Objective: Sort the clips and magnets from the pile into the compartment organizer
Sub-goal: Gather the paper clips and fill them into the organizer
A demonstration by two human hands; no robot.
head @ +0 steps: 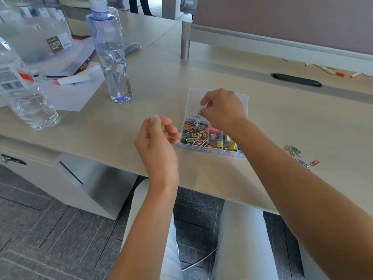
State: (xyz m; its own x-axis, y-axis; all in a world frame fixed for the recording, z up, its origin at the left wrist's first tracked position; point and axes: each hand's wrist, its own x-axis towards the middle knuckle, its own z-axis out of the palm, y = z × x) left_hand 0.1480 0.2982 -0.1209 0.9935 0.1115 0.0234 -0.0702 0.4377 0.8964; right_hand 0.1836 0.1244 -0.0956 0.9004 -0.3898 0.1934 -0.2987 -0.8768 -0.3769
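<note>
left hand (156,136): nearest, left of organizer, fingers loosely curled, grip unclear | right hand (223,111): over organizer's far side, thumb and forefinger pinching green clip (198,115) above paper-clip compartment | organizer (212,126): on desk (141,102), lid raised | loose clips (293,151): right, well apart | bottle (110,51): far left

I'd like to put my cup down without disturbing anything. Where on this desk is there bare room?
The widest bare stretch lies between the tall clear bottle and the organizer, reaching back to the divider post. The strip between the organizer and the black cable slot is also free. The left end is crowded with bottles and papers; loose paper clips lie right of the organizer.
</note>
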